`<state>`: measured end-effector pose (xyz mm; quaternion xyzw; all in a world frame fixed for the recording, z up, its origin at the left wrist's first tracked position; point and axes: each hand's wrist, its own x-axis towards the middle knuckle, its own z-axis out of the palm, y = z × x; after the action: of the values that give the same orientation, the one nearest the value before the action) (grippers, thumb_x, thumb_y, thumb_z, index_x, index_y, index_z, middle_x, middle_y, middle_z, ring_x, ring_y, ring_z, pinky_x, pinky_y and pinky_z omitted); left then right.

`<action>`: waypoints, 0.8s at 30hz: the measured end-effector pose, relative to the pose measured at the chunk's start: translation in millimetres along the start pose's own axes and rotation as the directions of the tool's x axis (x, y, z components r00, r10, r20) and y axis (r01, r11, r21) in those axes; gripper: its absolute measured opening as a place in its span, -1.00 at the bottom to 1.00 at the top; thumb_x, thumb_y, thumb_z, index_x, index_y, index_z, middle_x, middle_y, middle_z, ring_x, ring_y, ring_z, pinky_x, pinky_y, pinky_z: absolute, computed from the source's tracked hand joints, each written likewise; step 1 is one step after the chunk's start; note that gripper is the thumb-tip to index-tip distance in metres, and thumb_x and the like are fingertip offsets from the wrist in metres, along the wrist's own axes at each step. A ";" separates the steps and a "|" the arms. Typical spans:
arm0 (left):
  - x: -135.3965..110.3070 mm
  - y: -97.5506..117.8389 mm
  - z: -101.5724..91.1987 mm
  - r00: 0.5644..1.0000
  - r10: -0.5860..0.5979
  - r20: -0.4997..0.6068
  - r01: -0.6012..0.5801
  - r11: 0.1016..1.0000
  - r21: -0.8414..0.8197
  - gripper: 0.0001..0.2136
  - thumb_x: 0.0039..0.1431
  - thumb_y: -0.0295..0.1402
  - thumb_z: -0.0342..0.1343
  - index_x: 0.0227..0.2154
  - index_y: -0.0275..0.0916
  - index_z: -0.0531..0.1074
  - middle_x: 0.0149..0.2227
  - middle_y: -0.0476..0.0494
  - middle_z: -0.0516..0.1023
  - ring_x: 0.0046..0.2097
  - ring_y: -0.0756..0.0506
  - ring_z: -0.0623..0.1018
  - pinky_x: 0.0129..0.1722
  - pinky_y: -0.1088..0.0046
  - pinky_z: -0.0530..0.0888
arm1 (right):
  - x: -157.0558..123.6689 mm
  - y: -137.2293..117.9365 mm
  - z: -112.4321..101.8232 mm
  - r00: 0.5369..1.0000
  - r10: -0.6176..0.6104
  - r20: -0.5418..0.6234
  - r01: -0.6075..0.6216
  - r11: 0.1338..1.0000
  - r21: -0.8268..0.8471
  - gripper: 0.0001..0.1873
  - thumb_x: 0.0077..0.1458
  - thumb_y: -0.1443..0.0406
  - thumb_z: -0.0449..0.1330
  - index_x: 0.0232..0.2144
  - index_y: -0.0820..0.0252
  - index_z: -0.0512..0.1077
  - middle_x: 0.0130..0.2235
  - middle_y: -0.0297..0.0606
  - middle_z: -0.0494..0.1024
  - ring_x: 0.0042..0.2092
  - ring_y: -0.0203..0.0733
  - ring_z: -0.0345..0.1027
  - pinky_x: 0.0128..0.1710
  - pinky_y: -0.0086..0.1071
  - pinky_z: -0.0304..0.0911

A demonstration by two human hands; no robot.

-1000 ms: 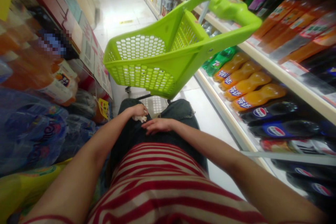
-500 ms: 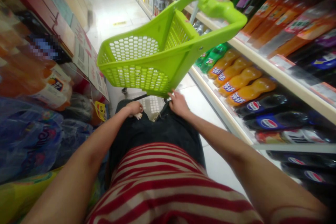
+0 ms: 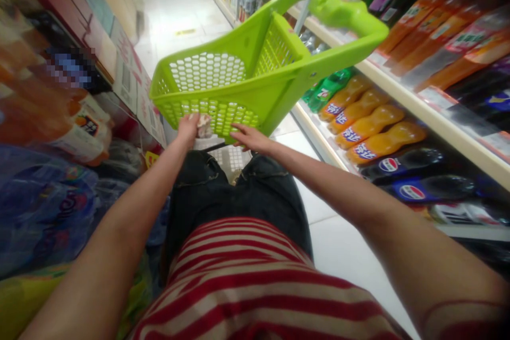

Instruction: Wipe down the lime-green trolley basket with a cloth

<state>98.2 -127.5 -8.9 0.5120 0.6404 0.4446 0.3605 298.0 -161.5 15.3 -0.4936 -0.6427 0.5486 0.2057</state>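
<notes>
In the head view, the left hand (image 3: pixel 189 128), left of the frame's centre, has its fingers curled round a crumpled whitish thing (image 3: pixel 204 125), gripping it against the lower side of the green cart (image 3: pixel 292 82) as seen from here; whether hand or thing actually touches the cart cannot be told. The right hand (image 3: pixel 253 139), near the middle of the frame, is loosely open, its fingers apart, holding nothing visible and pointing left along the basket's bottom edge; contact there is also unclear. Some of the left fingertips are lost behind the whitish thing, which is too blurred to identify. The cart's lower frame is partly covered by the hands and the dark trousers (image 3: pixel 239 202), and both arms run out of the frame at the bottom. At far left, packed bottles (image 3: pixel 48 207) are smeared and cut off by the edge, and a small patch above them is pixelated. The whitish thing looks soft and uneven, with brownish tints. The cart fills the upper centre, basket tapering leftward, its walls pierced by honeycomb holes, its handle reaching upper right before shelves (image 3: pixel 422 111) of orange bottles (image 3: pixel 382 141).
</notes>
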 end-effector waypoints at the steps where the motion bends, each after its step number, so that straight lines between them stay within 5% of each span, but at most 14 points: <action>1: -2.2 11.5 14.2 0.997 -0.020 -0.069 0.013 0.996 -0.087 -0.69 0.21 -0.25 -0.16 -0.18 -0.37 0.33 -0.17 -0.23 0.53 -0.23 -0.04 0.53 -0.22 0.38 0.45 | 7.2 -14.6 1.0 0.999 -0.018 0.034 0.013 0.992 0.126 -0.58 0.10 0.10 0.06 0.00 0.07 0.25 -0.03 -0.21 0.41 -0.17 -0.18 0.40 -0.18 -0.23 0.34; 5: -21.7 48.8 62.2 0.999 0.051 -0.011 -0.052 0.956 -0.289 -0.71 0.25 -0.26 -0.21 -0.08 -0.22 0.30 -0.02 -0.08 0.46 -0.03 -0.04 0.46 -0.10 0.37 0.42 | 16.0 -39.1 11.3 0.990 -0.074 -0.116 0.118 0.887 0.447 -0.58 0.07 0.00 0.06 -0.09 0.05 0.20 -0.14 -0.31 0.44 -0.24 -0.30 0.41 -0.27 -0.31 0.36; 9: -44.8 48.7 74.1 0.990 0.078 0.116 -0.050 0.974 -0.223 -0.69 0.21 -0.36 -0.17 -0.03 -0.16 0.32 0.04 0.01 0.41 0.06 -0.04 0.40 -0.01 0.34 0.38 | 7.6 -10.7 -6.5 0.941 0.078 -0.328 0.088 0.882 0.462 -0.61 0.04 0.06 0.12 -0.17 0.16 0.24 -0.24 -0.25 0.47 -0.30 -0.28 0.41 -0.30 -0.29 0.38; 12: -67.3 24.8 74.9 0.976 -0.015 0.218 -0.006 0.996 0.093 -0.70 0.13 -0.41 -0.06 -0.09 -0.24 0.40 -0.05 -0.07 0.49 -0.02 -0.05 0.45 -0.03 0.43 0.38 | 0.0 11.2 -39.9 0.851 0.038 -0.524 0.123 0.956 0.268 -0.67 0.02 0.15 0.12 -0.23 0.29 0.31 -0.25 -0.16 0.48 -0.25 -0.20 0.41 -0.26 -0.25 0.37; 14: -86.3 2.2 80.1 0.880 -0.240 0.410 0.061 0.913 0.403 -0.77 0.07 -0.38 0.03 -0.22 -0.23 0.48 -0.15 -0.08 0.55 -0.08 -0.07 0.49 -0.08 0.46 0.39 | -5.3 16.1 -64.5 0.745 -0.114 -0.657 0.174 0.984 0.027 -0.65 0.00 0.17 0.12 -0.23 0.34 0.34 -0.23 -0.13 0.49 -0.16 -0.14 0.39 -0.16 -0.23 0.33; 19: -124.9 -48.0 109.8 0.807 -0.401 0.434 0.134 0.840 0.526 -0.80 -0.06 -0.28 0.18 -0.38 -0.29 0.54 -0.31 -0.17 0.59 -0.20 -0.14 0.53 -0.19 0.41 0.41 | -14.2 11.0 -110.2 0.474 -0.523 -0.708 0.229 0.850 -0.474 -0.59 -0.02 0.13 0.10 -0.15 0.26 0.36 -0.10 -0.10 0.47 -0.03 -0.09 0.32 0.03 -0.22 0.20; 21: -131.0 -57.4 121.6 0.796 -0.417 0.438 0.156 0.841 0.517 -0.78 -0.07 -0.24 0.19 -0.39 -0.29 0.54 -0.34 -0.14 0.59 -0.24 -0.12 0.53 -0.23 0.45 0.41 | -14.0 11.2 -117.8 0.433 -0.592 -0.680 0.231 0.801 -0.551 -0.57 0.00 0.11 0.08 -0.13 0.26 0.36 -0.10 -0.07 0.46 -0.02 -0.07 0.31 0.04 -0.20 0.18; 24: -133.1 -62.8 132.0 0.806 -0.416 0.422 0.193 0.858 0.477 -0.84 -0.09 -0.34 0.19 -0.41 -0.28 0.55 -0.35 -0.13 0.58 -0.24 -0.10 0.52 -0.23 0.47 0.39 | -11.7 15.2 -120.6 0.442 -0.627 -0.642 0.232 0.771 -0.593 -0.54 0.03 0.09 0.05 -0.10 0.26 0.34 -0.08 -0.04 0.45 0.00 -0.05 0.30 0.06 -0.18 0.16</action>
<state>226.9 -236.0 -112.5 0.5631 0.6754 0.0824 0.4690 406.4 -112.3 42.5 -0.5337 -0.6802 0.0320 0.5014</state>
